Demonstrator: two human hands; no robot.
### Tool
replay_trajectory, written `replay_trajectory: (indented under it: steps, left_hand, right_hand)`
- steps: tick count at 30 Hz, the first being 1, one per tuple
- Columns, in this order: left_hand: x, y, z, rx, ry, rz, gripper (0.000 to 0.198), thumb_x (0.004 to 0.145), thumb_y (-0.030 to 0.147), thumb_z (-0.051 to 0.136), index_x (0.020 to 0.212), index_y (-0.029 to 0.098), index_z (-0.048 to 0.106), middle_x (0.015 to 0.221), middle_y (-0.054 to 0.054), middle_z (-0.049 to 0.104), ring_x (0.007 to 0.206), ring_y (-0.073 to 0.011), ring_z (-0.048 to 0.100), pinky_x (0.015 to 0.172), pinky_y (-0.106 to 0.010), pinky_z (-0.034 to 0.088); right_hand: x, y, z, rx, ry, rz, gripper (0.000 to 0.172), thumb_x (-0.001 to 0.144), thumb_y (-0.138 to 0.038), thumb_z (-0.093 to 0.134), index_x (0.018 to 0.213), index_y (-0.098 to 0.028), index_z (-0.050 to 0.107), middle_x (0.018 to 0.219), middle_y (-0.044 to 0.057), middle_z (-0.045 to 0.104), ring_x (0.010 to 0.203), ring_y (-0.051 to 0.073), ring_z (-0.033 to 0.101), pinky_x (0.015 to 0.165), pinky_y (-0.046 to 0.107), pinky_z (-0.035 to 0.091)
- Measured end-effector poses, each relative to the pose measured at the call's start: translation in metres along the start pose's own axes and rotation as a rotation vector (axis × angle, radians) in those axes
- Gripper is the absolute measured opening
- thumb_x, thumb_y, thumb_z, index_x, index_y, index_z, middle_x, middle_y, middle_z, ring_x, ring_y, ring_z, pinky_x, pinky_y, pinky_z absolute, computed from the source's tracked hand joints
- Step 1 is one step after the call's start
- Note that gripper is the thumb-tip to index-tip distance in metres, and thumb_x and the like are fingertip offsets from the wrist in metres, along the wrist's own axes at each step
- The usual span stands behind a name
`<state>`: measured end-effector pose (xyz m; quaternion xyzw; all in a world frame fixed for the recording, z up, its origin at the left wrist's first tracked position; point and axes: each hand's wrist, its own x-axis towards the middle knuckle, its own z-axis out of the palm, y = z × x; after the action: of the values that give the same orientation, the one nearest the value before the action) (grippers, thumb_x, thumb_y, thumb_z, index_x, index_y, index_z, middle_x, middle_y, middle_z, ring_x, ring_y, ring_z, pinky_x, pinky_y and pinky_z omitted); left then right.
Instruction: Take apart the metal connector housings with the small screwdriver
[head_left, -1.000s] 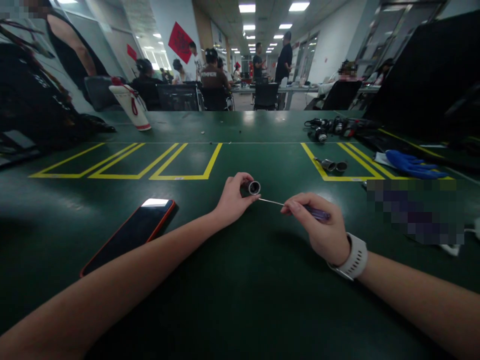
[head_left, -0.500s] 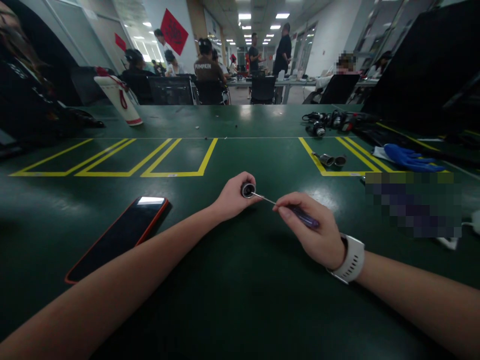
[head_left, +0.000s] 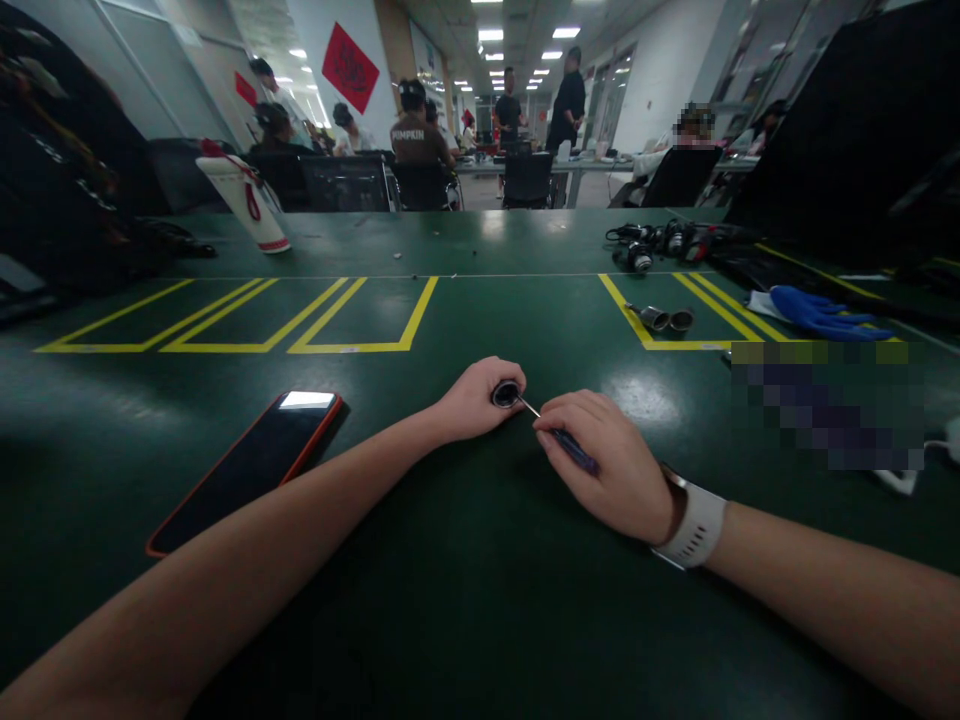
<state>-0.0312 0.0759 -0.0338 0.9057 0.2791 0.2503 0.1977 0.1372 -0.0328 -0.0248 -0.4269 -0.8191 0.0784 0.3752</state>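
My left hand (head_left: 480, 398) is wrapped round a small round metal cup-like part (head_left: 505, 394), whose dark hollow end faces me. Most of that part is hidden by the fingers. My right hand (head_left: 600, 455), with a pale watch band (head_left: 694, 527) at the wrist, grips a screwdriver (head_left: 574, 452) by its dark purple handle. The thin metal shaft points up and left, and its end reaches the opening of the metal part. Whether the tip touches anything inside cannot be seen. Both hands are held over the green table, close together.
A phone in an orange case (head_left: 247, 470) lies beside my left forearm. Two metal parts (head_left: 667, 319) sit within yellow tape at right, near a blue glove (head_left: 825, 312) and black devices (head_left: 660, 243). A white cup (head_left: 247, 200) stands far left. People sit and stand beyond the table.
Both hands have come slightly nearer each other; the left moved a little right and down, the right a little left. The screwdriver now stands steeper, and the metal part's opening has tilted.
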Motion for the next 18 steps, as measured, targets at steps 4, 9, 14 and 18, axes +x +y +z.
replay_trajectory:
  steps: [4, 9, 14, 18]
  left_hand:
    - [-0.001, 0.001, 0.001, 0.005, -0.03, 0.051, 0.009, 0.073, 0.022, 0.059, 0.069, 0.018, 0.052, 0.068, 0.002, 0.054, 0.067, -0.0139, 0.05, 0.066, -0.028, 0.038]
    - [-0.001, 0.001, -0.002, -0.041, -0.061, 0.025, 0.01, 0.073, 0.024, 0.06, 0.071, 0.018, 0.052, 0.07, 0.001, 0.054, 0.067, -0.0135, 0.051, 0.065, -0.027, 0.039]
    - [0.001, 0.003, -0.001, -0.1, -0.054, -0.029, 0.013, 0.073, 0.026, 0.061, 0.071, 0.017, 0.052, 0.069, 0.002, 0.052, 0.063, -0.0122, 0.051, 0.06, -0.025, 0.038]
    - [0.001, 0.007, 0.002, 0.013, -0.072, -0.074, 0.012, 0.072, 0.025, 0.061, 0.069, 0.017, 0.053, 0.066, 0.002, 0.053, 0.062, -0.0132, 0.051, 0.057, -0.026, 0.035]
  right_hand:
    - [0.002, 0.001, -0.004, 0.221, 0.036, 0.168, 0.01, 0.084, -0.018, 0.051, 0.082, -0.016, 0.06, 0.082, 0.006, 0.063, 0.077, 0.018, 0.057, 0.071, 0.035, 0.044]
    - [0.006, 0.01, -0.002, 0.606, 0.083, 0.463, 0.012, 0.083, -0.025, 0.054, 0.079, -0.018, 0.063, 0.081, 0.004, 0.065, 0.08, 0.018, 0.06, 0.075, 0.036, 0.046]
    - [0.003, 0.01, -0.001, 0.538, 0.127, 0.383, 0.011, 0.084, -0.024, 0.053, 0.081, -0.018, 0.061, 0.081, 0.004, 0.064, 0.078, 0.018, 0.059, 0.072, 0.035, 0.046]
    - [-0.001, 0.001, -0.001, 0.215, 0.101, 0.179, 0.009, 0.083, -0.018, 0.05, 0.08, -0.019, 0.058, 0.079, 0.004, 0.061, 0.075, 0.018, 0.055, 0.07, 0.035, 0.042]
